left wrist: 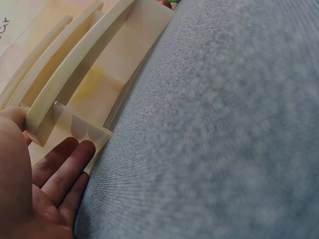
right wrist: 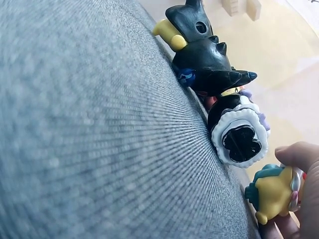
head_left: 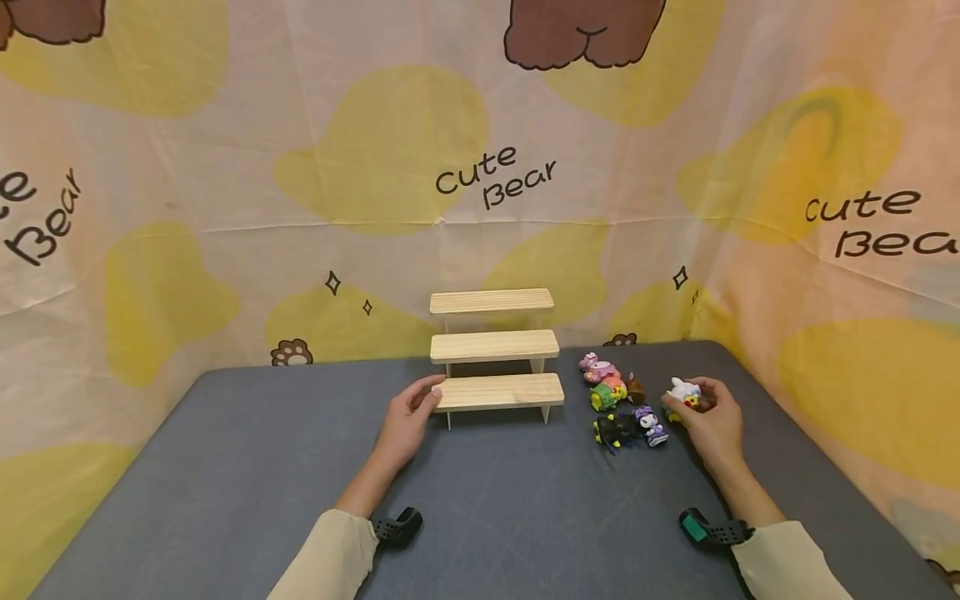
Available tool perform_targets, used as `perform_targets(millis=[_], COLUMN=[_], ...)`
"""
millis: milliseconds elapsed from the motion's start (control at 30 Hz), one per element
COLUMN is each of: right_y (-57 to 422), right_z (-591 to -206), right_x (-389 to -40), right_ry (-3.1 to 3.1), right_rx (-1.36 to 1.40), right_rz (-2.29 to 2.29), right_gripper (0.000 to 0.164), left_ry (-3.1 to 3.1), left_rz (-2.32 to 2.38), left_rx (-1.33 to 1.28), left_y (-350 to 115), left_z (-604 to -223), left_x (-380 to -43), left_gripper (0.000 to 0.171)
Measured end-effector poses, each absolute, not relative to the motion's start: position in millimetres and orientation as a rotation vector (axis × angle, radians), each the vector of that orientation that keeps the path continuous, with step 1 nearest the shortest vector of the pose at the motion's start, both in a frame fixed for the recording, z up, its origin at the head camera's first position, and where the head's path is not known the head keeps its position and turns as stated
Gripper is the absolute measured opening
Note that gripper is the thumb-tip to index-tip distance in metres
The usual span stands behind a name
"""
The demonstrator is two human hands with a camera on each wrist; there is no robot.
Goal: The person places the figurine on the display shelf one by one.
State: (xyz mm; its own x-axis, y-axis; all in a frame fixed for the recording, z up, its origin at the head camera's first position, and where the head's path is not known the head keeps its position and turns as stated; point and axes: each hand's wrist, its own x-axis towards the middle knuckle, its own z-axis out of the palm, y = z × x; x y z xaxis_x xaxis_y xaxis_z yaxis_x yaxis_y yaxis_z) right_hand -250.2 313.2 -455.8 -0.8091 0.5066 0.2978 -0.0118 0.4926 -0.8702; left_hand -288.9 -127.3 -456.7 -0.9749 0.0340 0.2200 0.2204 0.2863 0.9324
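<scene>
A three-tier wooden display stand (head_left: 498,392) rises in steps at the back middle. My left hand (head_left: 406,421) holds the left end of its lowest board, thumb on the board and the other fingers extended beside the clear leg (left wrist: 82,124) in the left wrist view. On the right, my right hand (head_left: 716,421) grips a small toy figure (head_left: 684,392) with a white top and yellow body. The right wrist view shows this yellow and teal figure (right wrist: 274,191) between thumb and fingers, low by the tabletop; the palm side hides part of it.
Left of the right hand, several toy figures lie grouped: a black one (head_left: 617,429), a purple and white one (head_left: 650,425), a green and orange one (head_left: 607,393), a pink one (head_left: 597,368) and a brown one (head_left: 635,388). A printed cloth (head_left: 375,167) hangs behind the grey table (head_left: 480,517).
</scene>
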Motion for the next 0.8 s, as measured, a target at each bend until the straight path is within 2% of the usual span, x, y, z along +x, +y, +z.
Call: perform_targets(millis=[333, 600, 800], right_y=[313.2, 314.6, 314.4], right_z=[-456.1, -456.6, -455.9], right_x=[-250.0, -250.5, -249.6], right_ry=[-2.257, -2.244, -2.274], right_rx=[-0.361, -0.353, -0.349], right_rz=[1.185, 1.214, 1.209], right_gripper=[0.045, 0.035, 0.039], left_ry=[-2.389, -2.377, -2.382], left_rz=[-1.772, -1.764, -1.764], left_rx=[-0.240, -0.258, -0.240], left_y=[-126.9, -126.7, -126.8], left_z=[-455.5, -455.6, -457.6], left_x=[-287.8, -289.0, -290.0], left_gripper=[0.032, 0.032, 0.032])
